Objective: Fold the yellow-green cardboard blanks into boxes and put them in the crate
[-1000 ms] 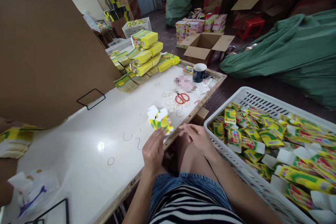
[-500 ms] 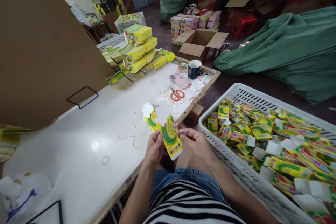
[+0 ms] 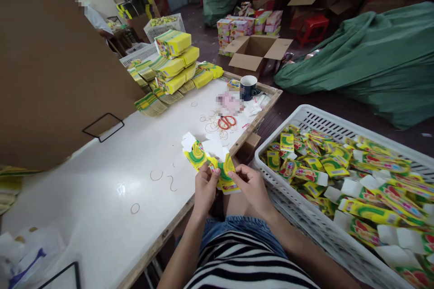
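Both my hands are on a yellow and green printed carton at the table's near edge, above my lap. My left hand pinches its left side between thumb and fingers. At the carton's right side, my right hand grips with thumb and forefinger. White flaps stand up at the carton's far end. Another yellow-green carton lies on the white table, just beyond my left hand. Whether the two cartons touch is hard to tell.
A white basket full of small cartons stands at the right. Red-handled scissors, rubber bands and a dark mug are on the table's far part. Stacked yellow cartons stand further left. A brown cardboard panel rises at the left.
The carton in my hands has turned and now looks shorter, its white flaps lower. My right hand has closed onto its right side, and my left hand has moved slightly right.
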A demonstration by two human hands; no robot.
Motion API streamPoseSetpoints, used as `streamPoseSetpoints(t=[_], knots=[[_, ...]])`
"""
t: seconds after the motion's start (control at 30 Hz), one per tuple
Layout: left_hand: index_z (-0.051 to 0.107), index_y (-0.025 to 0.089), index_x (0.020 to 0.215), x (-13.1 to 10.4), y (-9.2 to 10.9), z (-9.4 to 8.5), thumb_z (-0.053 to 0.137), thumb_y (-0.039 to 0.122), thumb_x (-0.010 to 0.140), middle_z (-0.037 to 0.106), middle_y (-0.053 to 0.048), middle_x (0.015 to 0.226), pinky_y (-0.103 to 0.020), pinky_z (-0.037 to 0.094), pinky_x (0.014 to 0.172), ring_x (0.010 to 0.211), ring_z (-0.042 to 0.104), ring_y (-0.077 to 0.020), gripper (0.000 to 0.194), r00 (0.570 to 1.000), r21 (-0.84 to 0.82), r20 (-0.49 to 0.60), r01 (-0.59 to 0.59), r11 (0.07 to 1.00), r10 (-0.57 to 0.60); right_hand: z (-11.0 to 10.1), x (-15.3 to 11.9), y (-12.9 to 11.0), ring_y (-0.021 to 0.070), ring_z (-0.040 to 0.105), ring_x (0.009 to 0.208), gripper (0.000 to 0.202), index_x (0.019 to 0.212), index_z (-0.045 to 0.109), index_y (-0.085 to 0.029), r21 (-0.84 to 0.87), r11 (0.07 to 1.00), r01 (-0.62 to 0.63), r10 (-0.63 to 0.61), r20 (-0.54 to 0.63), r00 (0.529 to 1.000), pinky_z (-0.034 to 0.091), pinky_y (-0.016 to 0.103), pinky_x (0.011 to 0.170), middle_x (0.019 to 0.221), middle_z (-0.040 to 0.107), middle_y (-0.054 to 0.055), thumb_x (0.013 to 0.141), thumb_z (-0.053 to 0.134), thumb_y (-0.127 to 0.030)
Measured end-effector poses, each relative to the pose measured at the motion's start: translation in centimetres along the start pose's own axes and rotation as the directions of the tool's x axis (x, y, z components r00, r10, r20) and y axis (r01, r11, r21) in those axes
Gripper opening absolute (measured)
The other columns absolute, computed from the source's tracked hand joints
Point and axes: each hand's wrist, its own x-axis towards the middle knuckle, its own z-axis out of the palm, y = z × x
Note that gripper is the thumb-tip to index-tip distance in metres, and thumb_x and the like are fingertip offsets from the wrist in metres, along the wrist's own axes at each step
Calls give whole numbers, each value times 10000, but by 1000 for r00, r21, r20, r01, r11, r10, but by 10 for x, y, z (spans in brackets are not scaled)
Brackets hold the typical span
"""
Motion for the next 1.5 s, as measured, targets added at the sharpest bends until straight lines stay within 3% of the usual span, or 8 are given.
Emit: streamPoseSetpoints(t=[0.1, 0.27, 0.53, 0.67, 0.77, 0.9, 1.13, 1.5], knots=[[376, 237, 1237, -5, 5, 0, 745, 328, 766, 700, -65, 1058, -299, 548, 773, 890, 705, -191, 606, 994, 81, -40, -96, 992, 99, -1, 2, 1, 133, 551, 588, 203, 874, 634, -176, -41, 998, 49, -49, -4, 999, 454, 244, 546, 741, 652, 13, 816, 654, -369], [328, 260, 1323, -13, 19, -5, 701, 297, 814, 691, -88, 1114, -297, 546, 789, 954, 695, -198, 633, 987, 63, 149, -71, 995, 61, -11, 6, -6, 175, 648, 847, 420, 1278, 519, -216, 91, 984, 153, -165, 150, 975, 534, 285, 706, 1111, 658, 93, 883, 592, -339], [598, 173, 992, -17, 35, -11, 777, 232, 734, 730, -63, 973, -280, 561, 733, 833, 708, -193, 319, 950, 15, 305, 66, 998, -68, -32, 17, -28, 137, 567, 667, 258, 949, 644, -180, -22, 970, 240, -212, 395, 894, 453, 243, 592, 773, 621, 15, 925, 534, -412], [573, 187, 1117, -18, 34, -7, 773, 272, 745, 738, -62, 939, -295, 563, 742, 804, 714, -189, 431, 951, 4, 298, 87, 996, -84, -30, 19, -27, 174, 599, 752, 287, 814, 659, -176, -83, 942, 326, -283, 331, 900, 470, 280, 668, 791, 645, 52, 939, 513, -389], [455, 243, 1322, -16, 33, -5, 770, 312, 748, 732, -79, 1022, -340, 569, 766, 831, 719, -211, 659, 948, 4, 299, 113, 994, -109, -26, 19, -18, 186, 629, 827, 235, 1049, 640, -206, -41, 961, 275, -258, 234, 937, 504, 302, 740, 891, 663, 53, 920, 553, -383], [592, 190, 1175, -10, 26, -9, 770, 323, 738, 724, -97, 1065, -302, 568, 740, 849, 713, -214, 491, 958, 114, 265, 85, 990, -112, -30, 22, -13, 207, 627, 975, 294, 1085, 663, -221, -40, 959, 281, -268, 198, 943, 502, 341, 872, 1005, 666, 77, 930, 531, -433], [648, 198, 1141, -6, 18, -8, 707, 274, 774, 699, -87, 1159, -292, 562, 750, 856, 706, -194, 380, 981, 212, 188, 7, 977, -48, -33, 25, -16, 184, 647, 847, 413, 1232, 564, -212, 20, 997, 69, -71, 421, 904, 513, 289, 724, 921, 689, 35, 851, 632, -359], [611, 186, 1177, -5, 13, -5, 741, 291, 752, 669, -130, 1238, -376, 528, 915, 1067, 668, -252, 457, 975, 130, 217, 19, 991, -47, -17, 25, -20, 162, 553, 544, 319, 1142, 490, -199, -557, 800, 221, -84, 262, 961, 342, 245, 546, 617, 582, -46, 830, 553, -193]])
